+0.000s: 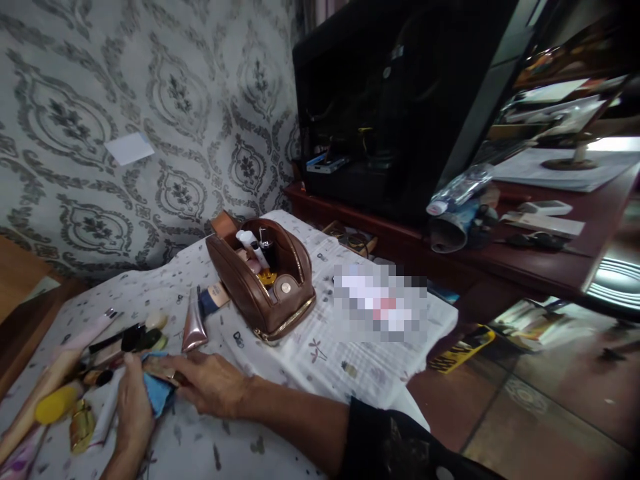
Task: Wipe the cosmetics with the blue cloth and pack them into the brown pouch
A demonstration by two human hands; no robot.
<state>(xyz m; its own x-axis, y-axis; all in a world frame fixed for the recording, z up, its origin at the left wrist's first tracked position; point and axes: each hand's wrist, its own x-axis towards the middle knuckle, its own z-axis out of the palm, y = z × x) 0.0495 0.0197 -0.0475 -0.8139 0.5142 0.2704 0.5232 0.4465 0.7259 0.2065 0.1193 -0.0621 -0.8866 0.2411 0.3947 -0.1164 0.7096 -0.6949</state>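
My left hand [134, 410] and my right hand [215, 385] meet low on the left of the view. A blue cloth [158, 395] is between them, with my left fingers closed on it. My right fingers grip a small tan-brown item [159, 367] against the cloth; its kind is blurred and partly covered. Just beyond, a shiny pinkish tube [195, 327] lies beside a navy and beige tube [215, 298]. A brown leather toiletry bag [295, 319] stands unzipped, with several bottles and tubes inside. Left of my hands lie a white tube [107, 413] and a yellow-gold bottle [81, 427].
Loose cosmetics, including a yellow capped item [57, 403], spread over the left of the patterned white cloth [300, 373]. A blurred-out object [380, 300] lies right of the bag. Behind stands a dark television [380, 127] on a red-brown cabinet; a plastic bottle [463, 187] lies on it.
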